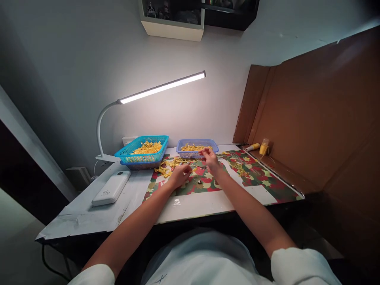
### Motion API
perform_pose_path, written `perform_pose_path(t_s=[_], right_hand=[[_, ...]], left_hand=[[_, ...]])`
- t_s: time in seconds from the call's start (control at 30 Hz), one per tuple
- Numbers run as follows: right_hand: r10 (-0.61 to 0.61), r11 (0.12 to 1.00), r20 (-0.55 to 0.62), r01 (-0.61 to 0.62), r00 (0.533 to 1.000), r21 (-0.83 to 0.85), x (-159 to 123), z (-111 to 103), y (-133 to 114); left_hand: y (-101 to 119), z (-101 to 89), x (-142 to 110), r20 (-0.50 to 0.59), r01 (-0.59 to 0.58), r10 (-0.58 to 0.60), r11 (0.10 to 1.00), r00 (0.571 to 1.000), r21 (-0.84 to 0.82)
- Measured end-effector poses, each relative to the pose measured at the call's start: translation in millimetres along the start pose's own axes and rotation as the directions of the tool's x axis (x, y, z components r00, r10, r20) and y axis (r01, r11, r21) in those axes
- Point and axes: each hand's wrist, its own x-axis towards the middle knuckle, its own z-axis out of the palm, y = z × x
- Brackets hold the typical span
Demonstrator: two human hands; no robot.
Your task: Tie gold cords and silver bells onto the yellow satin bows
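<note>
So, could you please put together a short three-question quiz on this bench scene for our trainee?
1. True or false: the long lamp above the table is lit.
2. Multiple choice: where does the white power bank lie?
A) inside a basket
B) on the table, left of both forearms
C) on the wall shelf
3. Short answer: which hand is nearer the purple basket, the left hand or the right hand?

Key: 1 true; 2 B; 3 the right hand.
</note>
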Motion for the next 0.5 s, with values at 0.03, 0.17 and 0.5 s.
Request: perform_pose_path(t_s=[0.03, 0.17, 0.5], right_hand=[[0.003, 0.998, -0.020, -0.001, 1.000, 0.068, 8.6, 0.2, -16.1], [-0.098, 0.969, 0.004, 0.094, 0.995, 0.228, 43.6, -3.6, -89.0], [-0.100, 0.956, -0.211, 0.153, 0.972, 0.252, 79.8, -51.4, -135.7]], left_hand=[[-1.7, -0.4, -0.2, 0.009, 0.036, -0.036, 0.999, 0.999, -0.028], [-6.4, -0.9, -0.3, 0.061, 0.158, -0.153, 0.984, 0.986, -0.086], [1.9, -1.7, 0.8, 0.206, 0.424, -0.374, 0.735, 0.904, -0.529]])
